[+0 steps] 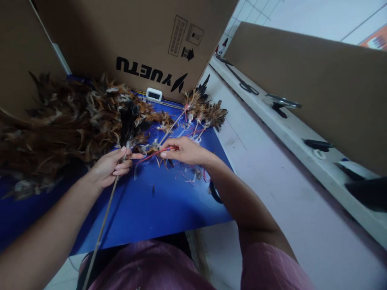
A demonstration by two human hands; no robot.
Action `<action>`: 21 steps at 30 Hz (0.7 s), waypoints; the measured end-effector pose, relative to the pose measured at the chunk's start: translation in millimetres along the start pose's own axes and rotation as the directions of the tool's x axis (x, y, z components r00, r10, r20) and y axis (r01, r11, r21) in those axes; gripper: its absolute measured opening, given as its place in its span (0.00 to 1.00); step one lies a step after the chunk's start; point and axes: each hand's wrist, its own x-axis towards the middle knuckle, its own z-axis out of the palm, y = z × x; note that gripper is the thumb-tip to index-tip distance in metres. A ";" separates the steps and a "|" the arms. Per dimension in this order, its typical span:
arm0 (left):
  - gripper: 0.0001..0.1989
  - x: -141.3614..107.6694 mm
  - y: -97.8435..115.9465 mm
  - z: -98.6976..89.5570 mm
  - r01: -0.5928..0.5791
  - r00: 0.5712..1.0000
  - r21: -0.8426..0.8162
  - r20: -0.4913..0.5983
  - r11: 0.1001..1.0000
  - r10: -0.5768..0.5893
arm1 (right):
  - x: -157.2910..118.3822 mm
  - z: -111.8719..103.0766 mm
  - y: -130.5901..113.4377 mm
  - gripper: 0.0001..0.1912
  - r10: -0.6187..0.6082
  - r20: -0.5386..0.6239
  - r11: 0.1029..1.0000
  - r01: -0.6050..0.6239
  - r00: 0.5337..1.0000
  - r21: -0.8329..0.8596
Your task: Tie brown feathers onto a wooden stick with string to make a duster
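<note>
Feathered stick [105, 217] slants over the blue table [169, 217], tuft [128, 123] toward its far side, grasped by the nearer left hand [110, 167]. Above the same table, the right hand [187, 151] pinches red string [151, 155].

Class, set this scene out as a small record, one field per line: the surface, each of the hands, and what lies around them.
Surface: blue tabletop
Left hand: holding a thin wooden stick, black feathers just above the grip
Right hand: pinching thin red string
Left side: large heap of brown feathers
Behind: brown cardboard box, lettering upside down
Before the box: small white device, dark screen
</note>
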 end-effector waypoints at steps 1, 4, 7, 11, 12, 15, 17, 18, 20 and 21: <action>0.09 0.1 -0.3 -0.1 0.001 1.000 0.007 0.002 1.000 -0.001 | 1.5 2.4 1.1 0.14 -0.008 -0.005 1.000 0.008 1.000 0.005; 0.10 -0.2 -0.3 -0.7 0.002 1.000 0.021 0.008 1.000 -0.002 | 5.4 8.0 2.8 0.14 -0.032 -0.039 0.999 0.032 0.999 0.012; 0.11 -1.2 0.7 -0.5 0.002 1.000 0.031 0.016 1.000 -0.003 | 8.2 10.7 2.1 0.13 -0.035 -0.094 0.999 0.037 0.995 0.023; 0.11 -2.0 1.0 1.7 0.008 1.000 0.056 0.023 0.998 -0.010 | 11.5 13.6 -1.4 0.12 -0.003 -0.144 0.998 0.012 0.990 0.064; 0.11 -1.9 0.6 2.4 0.010 1.000 0.061 0.020 0.998 -0.011 | 12.3 14.8 -2.5 0.12 0.010 -0.150 0.997 0.002 0.989 0.079; 0.11 -1.4 -1.2 4.2 0.015 1.000 0.079 -0.017 0.997 -0.014 | 14.8 18.8 -6.1 0.12 0.027 -0.166 0.995 -0.010 0.986 0.102; 0.11 -1.2 -2.3 5.4 0.026 0.998 0.092 -0.059 0.995 -0.021 | 16.3 21.3 -9.1 0.12 0.019 -0.181 0.995 -0.002 0.983 0.095; 0.11 -1.2 -2.7 6.1 0.033 0.997 0.095 -0.079 0.995 -0.026 | 16.9 22.3 -11.0 0.12 0.014 -0.190 0.996 0.003 0.982 0.086; 0.10 -1.5 -3.2 7.4 0.048 0.994 0.097 -0.106 0.994 -0.037 | 18.1 24.0 -15.3 0.12 0.008 -0.215 0.999 0.004 0.976 0.053; 0.10 -1.8 -3.4 7.9 0.052 0.993 0.098 -0.114 0.994 -0.040 | 18.6 24.7 -17.5 0.12 0.005 -0.228 1.000 0.002 0.974 0.030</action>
